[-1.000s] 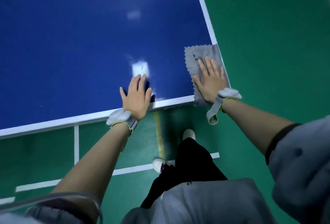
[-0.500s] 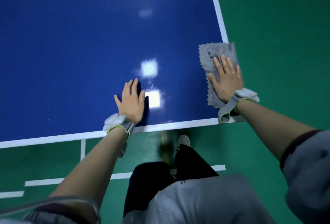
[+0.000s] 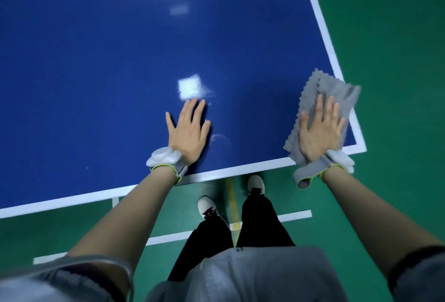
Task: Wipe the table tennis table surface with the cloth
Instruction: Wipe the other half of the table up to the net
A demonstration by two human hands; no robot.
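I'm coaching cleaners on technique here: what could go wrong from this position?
The cloth sits at the table's right corner with its far end already past the side line, so another push outward could drag it off. The right hand only presses flat, not gripping. The bare left hand rests on the glossy surface and may leave prints.

Glossy blue tabletop [image 3: 96, 73], smooth, throwing back lamp glare; soft grey cloth [image 3: 337, 92], napped, pinked edges; matt green floor [image 3: 397, 61].

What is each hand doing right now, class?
Left hand: open, flat on the table, holding nothing.
Right hand: open, fingers spread, pressing the cloth flat at the table's corner.
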